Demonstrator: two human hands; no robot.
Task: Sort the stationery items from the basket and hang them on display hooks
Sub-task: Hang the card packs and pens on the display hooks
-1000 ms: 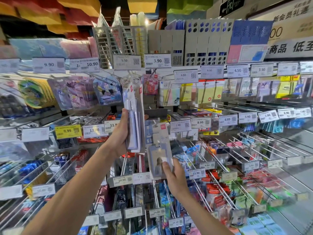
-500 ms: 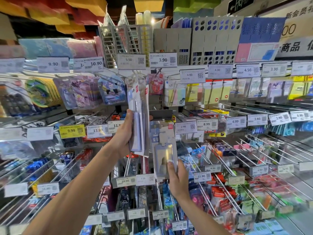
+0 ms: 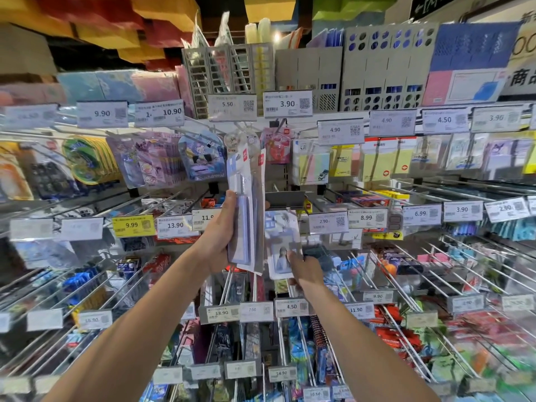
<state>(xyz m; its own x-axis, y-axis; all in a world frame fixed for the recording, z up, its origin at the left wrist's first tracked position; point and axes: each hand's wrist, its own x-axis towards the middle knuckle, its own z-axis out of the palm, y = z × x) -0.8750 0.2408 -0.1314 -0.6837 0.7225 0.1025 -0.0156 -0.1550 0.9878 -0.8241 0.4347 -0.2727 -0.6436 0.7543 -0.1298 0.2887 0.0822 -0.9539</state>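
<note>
Yellow marks the 9.99 price tag point(image 3: 134, 225) at the far left of the middle rail, with purple cartoon packets point(image 3: 150, 162) hanging on the row above it. Right of the tag, the left hand point(image 3: 217, 239) is raised in front of the display. Its fingers are wrapped round the lower half of a stack of long clear packets point(image 3: 246, 204) that holds pale purple items. The stack stands upright, its top reaching up below the 5.50 label point(image 3: 232, 107). Whether it is on a hook cannot be told.

Just beside the stack, to its right and lower, is a smaller clear card packet point(image 3: 280, 242), slightly blurred, with a printed figure on its front. The right hand point(image 3: 306, 272) pinches it at the lower right corner, thumb on the front and the other fingers hidden behind. The packet's top lies near the 2.90 label point(image 3: 327, 223).

Further right, bare wire hooks point(image 3: 435, 271) run towards the viewer, and yellow sticky notes point(image 3: 383, 162) hang on the upper row.
</note>
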